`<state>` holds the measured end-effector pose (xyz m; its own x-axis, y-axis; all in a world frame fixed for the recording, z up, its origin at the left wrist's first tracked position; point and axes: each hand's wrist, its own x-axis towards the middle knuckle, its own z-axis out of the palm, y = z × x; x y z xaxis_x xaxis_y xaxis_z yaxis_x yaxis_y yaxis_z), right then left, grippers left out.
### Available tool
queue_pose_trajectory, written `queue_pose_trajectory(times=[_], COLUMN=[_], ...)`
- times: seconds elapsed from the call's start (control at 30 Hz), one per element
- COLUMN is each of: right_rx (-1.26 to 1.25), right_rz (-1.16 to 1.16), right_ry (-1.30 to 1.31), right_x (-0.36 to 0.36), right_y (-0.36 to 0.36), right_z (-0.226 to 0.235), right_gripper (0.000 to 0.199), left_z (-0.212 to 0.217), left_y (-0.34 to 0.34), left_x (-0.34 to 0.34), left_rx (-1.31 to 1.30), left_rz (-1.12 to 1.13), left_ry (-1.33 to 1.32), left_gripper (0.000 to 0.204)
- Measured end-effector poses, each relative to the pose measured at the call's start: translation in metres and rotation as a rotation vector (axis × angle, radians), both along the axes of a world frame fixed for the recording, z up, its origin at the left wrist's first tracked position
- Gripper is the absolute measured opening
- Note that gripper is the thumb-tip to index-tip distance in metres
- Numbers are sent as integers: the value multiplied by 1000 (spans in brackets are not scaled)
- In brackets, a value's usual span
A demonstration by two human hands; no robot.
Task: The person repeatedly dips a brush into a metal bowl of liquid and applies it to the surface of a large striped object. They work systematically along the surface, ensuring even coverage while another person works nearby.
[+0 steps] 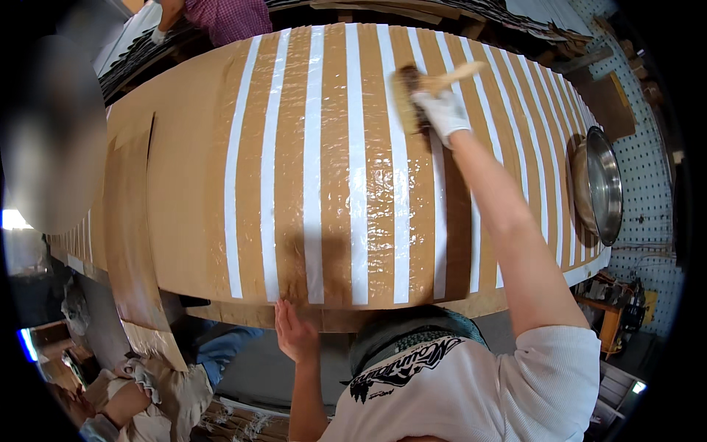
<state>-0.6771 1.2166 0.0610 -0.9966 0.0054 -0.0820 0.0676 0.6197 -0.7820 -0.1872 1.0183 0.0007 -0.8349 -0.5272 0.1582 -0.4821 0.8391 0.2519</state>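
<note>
Brown cardboard sheeting is spread across the whole desk, and its surface is marked by long white strips laid side by side from the far edge to the near edge. Between the strips, the brown bands are seen to be wet and glossy, with a rippled shine, while the part toward the left is left dull and bare. A wooden-handled brush is pressed on the sheet near the far edge, bristles down on a brown band. It is gripped by the right hand, which is covered by a white glove, the fingers clamped round the handle. The left hand is bare and is laid flat against the near edge of the desk, its fingers together and holding nothing. A round steel bowl is set at the right end of the sheet. A sleeve in a checked fabric, belonging to another person, is seen beyond the far edge.
</note>
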Motion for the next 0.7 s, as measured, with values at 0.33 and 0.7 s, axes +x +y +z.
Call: queue_pose_trajectory(times=[0.33,0.7], right_rx=[317,174], right_rz=[-104,77], right_ry=[166,6], right_x=[-85,-137], right_y=[71,14], right_z=[43,12], right_gripper=[54,51], left_z=[9,45], left_y=[11,23], left_x=[-4,-16], left_rx=[83,77], left_rz=[-22,90], left_ry=[-102,-438], left_gripper=[62,55])
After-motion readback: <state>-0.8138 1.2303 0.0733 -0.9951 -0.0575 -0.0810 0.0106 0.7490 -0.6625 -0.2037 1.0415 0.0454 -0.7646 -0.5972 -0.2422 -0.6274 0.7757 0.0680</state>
